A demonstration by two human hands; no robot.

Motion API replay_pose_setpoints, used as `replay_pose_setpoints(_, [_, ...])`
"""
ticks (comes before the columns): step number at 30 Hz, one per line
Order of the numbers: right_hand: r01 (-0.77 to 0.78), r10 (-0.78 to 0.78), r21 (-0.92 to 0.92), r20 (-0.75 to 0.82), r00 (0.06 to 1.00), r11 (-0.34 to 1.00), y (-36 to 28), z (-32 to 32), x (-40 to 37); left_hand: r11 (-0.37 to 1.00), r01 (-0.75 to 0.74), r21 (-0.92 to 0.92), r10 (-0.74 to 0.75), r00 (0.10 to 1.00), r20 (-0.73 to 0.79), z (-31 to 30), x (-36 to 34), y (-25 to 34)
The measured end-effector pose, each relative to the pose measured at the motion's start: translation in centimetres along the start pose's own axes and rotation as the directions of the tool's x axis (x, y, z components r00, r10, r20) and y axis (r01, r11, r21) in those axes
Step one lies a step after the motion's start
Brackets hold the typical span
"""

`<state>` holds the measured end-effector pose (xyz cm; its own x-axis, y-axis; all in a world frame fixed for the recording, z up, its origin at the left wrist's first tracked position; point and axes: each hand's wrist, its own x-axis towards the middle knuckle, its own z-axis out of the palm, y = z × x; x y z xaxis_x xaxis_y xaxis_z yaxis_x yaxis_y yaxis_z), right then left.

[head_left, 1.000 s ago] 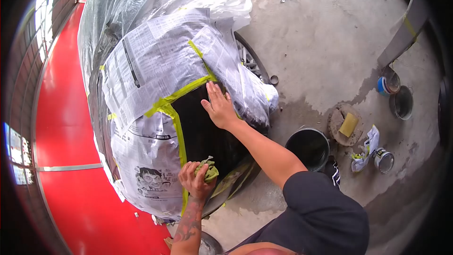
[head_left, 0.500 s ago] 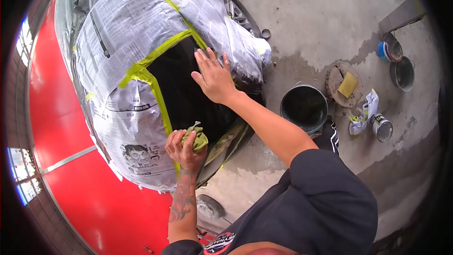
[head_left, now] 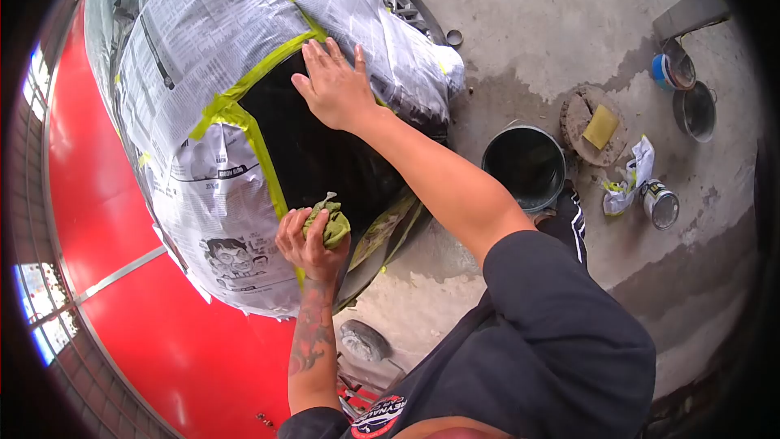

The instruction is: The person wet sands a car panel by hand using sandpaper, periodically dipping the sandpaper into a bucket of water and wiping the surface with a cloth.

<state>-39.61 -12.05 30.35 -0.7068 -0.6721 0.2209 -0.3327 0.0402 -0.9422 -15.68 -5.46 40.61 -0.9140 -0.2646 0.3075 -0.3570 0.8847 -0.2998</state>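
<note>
A glossy black car body panel point(head_left: 296, 146) shows through a frame of yellow-green masking tape point(head_left: 264, 154), with newspaper sheets point(head_left: 219, 65) covering the bodywork around it. My right hand point(head_left: 337, 89) lies flat near the panel's top end, fingers stretched out close to the tape. Whatever may be under its palm is hidden. At the panel's lower left edge, my left hand point(head_left: 307, 240) is closed around a crumpled green cloth point(head_left: 335, 226).
On the wet-stained concrete floor stand a dark bucket point(head_left: 491, 164), a round block point(head_left: 577, 142) with a yellow pad point(head_left: 601, 126), a paint can point(head_left: 662, 210), crumpled paper point(head_left: 642, 162) and another bucket point(head_left: 696, 110). A red surface point(head_left: 195, 358) fills the lower left.
My right hand has slid up and left across the black panel, toward the top tape. My left hand has shifted slightly up and left with the cloth. The view has moved a little.
</note>
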Motion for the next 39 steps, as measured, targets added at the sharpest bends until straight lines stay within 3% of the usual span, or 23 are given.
replay_pose_setpoints(4, [0.064,-0.064,0.089,-0.002,0.998,0.994,-0.4,-0.2,-6.0,1.0,-0.011,-0.003,0.011,1.0,-0.006,0.1,-0.2,-0.3])
replay_pose_setpoints(7, [0.059,-0.08,0.163,0.126,0.989,0.985,0.1,-1.4,-12.3,1.0,-0.016,-0.013,0.016,1.0,-0.015,0.3,-0.3,-0.4])
replay_pose_setpoints(11, [0.187,-0.181,0.182,-0.045,0.982,0.965,0.0,0.1,-5.2,1.0,0.002,0.012,-0.002,1.0,-0.008,0.1,0.1,0.0])
replay_pose_setpoints(13, [0.153,-0.15,0.171,-0.033,0.988,0.973,-0.8,1.1,-1.0,1.0,-0.002,0.015,0.002,1.0,-0.017,0.2,0.1,0.1])
replay_pose_setpoints(15, [0.11,-0.105,0.165,-0.038,0.994,0.98,-1.5,1.0,-2.4,1.0,0.002,0.009,-0.002,1.0,-0.007,0.2,0.1,-0.2])
replay_pose_setpoints(19, [0.011,-0.031,0.196,0.099,0.995,0.981,-1.2,-1.2,-12.6,1.0,0.0,-0.004,0.001,1.0,0.012,0.1,0.3,-0.1])
replay_pose_setpoints(21, [-0.177,0.135,0.227,0.188,0.973,0.958,0.8,-0.6,-19.2,1.0,-0.011,0.001,0.011,1.0,0.014,0.1,0.2,-0.1])
replay_pose_setpoints(22, [-0.267,0.213,0.237,0.231,0.949,0.934,1.3,-0.4,-20.9,1.0,-0.018,-0.001,0.018,1.0,0.015,0.1,0.3,0.0])
replay_pose_setpoints(25, [-0.328,0.269,0.326,0.212,0.939,0.887,0.0,-0.7,-18.9,0.999,-0.044,0.008,0.044,0.999,0.005,0.3,0.4,-0.1])
replay_pose_setpoints(26, [-0.233,0.182,0.345,0.174,0.968,0.909,-0.3,-0.8,-17.8,0.999,-0.05,0.013,0.05,0.999,0.003,0.3,0.2,-0.1])
replay_pose_setpoints(29, [-0.147,0.107,0.253,0.168,0.98,0.956,0.8,-0.9,-17.9,0.999,-0.045,0.016,0.044,0.999,0.012,0.4,0.0,-0.3])
replay_pose_setpoints(31, [-0.258,0.224,0.195,0.18,0.958,0.946,3.4,0.4,-20.6,0.999,-0.053,0.015,0.053,0.999,-0.002,0.7,0.1,-0.3])
replay_pose_setpoints(33, [-0.446,0.383,0.255,0.261,0.886,0.858,6.4,0.4,-22.6,0.998,-0.055,0.013,0.055,0.998,0.007,0.4,0.1,-0.2])
replay_pose_setpoints(35, [-0.489,0.43,0.259,0.255,0.866,0.833,7.2,1.2,-23.0,0.999,-0.052,0.015,0.052,0.999,0.002,0.4,0.1,-0.3])
replay_pose_setpoints(39, [-0.28,0.26,0.302,0.107,0.96,0.911,2.4,-0.5,-15.1,0.999,-0.035,0.013,0.035,0.999,0.005,0.5,0.1,0.0])
